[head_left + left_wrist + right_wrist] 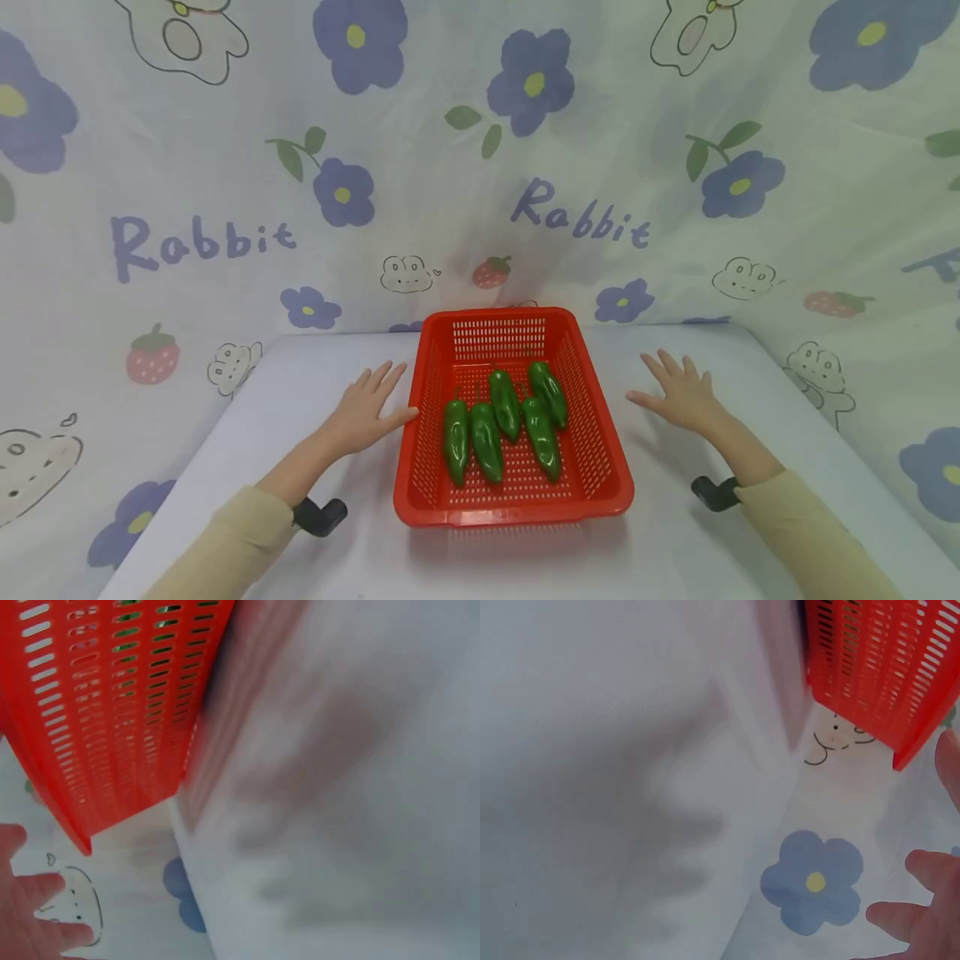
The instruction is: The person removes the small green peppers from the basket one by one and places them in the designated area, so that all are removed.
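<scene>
A red plastic basket (517,517) with slotted walls stands on the white table, holding several long green peppers (504,407). Fingers spread, my left hand (367,414) is just left of the basket, its thumb tip overlapping the left rim in the head view. To the right, my right hand (681,395) hovers with fingers spread and nothing in them, its thumb pointing toward the right rim across a small gap. Both wrist views show the basket's outer walls, with the left fingers (37,889) and right fingers (900,919) at the frame edges.
The white table (330,354) runs back to a cloth backdrop (442,183) printed with flowers, rabbits and strawberries. A black band piece (321,517) sits at the left wrist, another black piece (714,493) at the right. Hand shadows fall on the table.
</scene>
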Available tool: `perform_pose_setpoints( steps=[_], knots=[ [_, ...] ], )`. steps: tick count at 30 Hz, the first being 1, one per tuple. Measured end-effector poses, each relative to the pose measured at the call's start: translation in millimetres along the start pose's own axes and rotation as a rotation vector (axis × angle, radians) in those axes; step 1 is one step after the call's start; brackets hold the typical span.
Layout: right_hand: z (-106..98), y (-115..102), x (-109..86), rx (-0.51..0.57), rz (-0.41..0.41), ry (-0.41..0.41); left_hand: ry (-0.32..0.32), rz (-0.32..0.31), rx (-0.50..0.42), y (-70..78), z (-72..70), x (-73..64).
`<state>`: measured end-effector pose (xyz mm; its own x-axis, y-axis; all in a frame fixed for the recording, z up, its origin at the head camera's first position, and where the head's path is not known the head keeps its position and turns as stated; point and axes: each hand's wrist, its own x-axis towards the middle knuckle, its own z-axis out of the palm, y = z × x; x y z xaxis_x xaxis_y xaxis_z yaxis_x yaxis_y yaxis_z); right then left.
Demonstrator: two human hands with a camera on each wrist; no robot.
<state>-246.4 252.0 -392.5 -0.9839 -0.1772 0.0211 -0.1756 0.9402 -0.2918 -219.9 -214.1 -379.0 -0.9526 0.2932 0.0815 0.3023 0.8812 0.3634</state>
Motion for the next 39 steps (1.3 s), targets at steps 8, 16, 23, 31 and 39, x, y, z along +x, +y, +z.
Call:
perform_pose_setpoints(
  steps=[8, 16, 23, 31, 39],
  knots=[
    [-11, 0, 2.7, -0.018, -0.040, 0.015, 0.006, 0.059, -0.219, -3.5, 8.6, 1.6],
    [-28, -8, 9.9, 0.010, -0.068, -0.013, -0.018, 0.006, -0.608, 1.6, 16.0, 6.5],
    [-43, -17, 17.3, 0.037, -0.145, 0.018, -0.042, -0.012, -0.689, -9.0, 28.5, 16.6],
    [-54, -39, 29.2, 0.155, -0.148, -0.032, -0.029, -0.025, -0.770, -8.2, 32.1, 20.2],
    [-59, -70, 44.5, 0.229, -0.165, -0.064, -0.029, -0.020, -0.797, -11.0, 33.8, 19.2]
  ],
)
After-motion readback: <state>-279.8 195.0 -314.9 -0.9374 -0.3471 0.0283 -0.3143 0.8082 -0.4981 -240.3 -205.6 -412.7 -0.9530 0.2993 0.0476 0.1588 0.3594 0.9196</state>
